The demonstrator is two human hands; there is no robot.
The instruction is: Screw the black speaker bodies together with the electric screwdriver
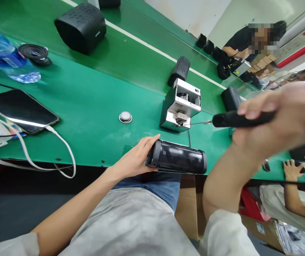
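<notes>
A black cylindrical speaker (pixel 180 156) lies on its side along the front edge of the green table. My left hand (pixel 139 156) grips its left end, fingers on top and thumb low. My right hand (pixel 277 113) is raised at the right, blurred, and wrapped round a black electric screwdriver (pixel 237 119). The driver's thin bit points left, its tip close to the front of a white and black screw feeder (pixel 180 106); whether they touch is unclear. A small silver round disc (pixel 125 117) lies on the table left of the feeder.
Bottle (pixel 11 60), phone (pixel 21 110) and white cables (pixel 69 153) are at the left. Black speaker housings (pixel 81 28) stand on the green surface (pixel 136 49) beyond. A speaker driver (pixel 35 53) lies by the bottle. Other people work at the right; one person's hand (pixel 292 170) rests there.
</notes>
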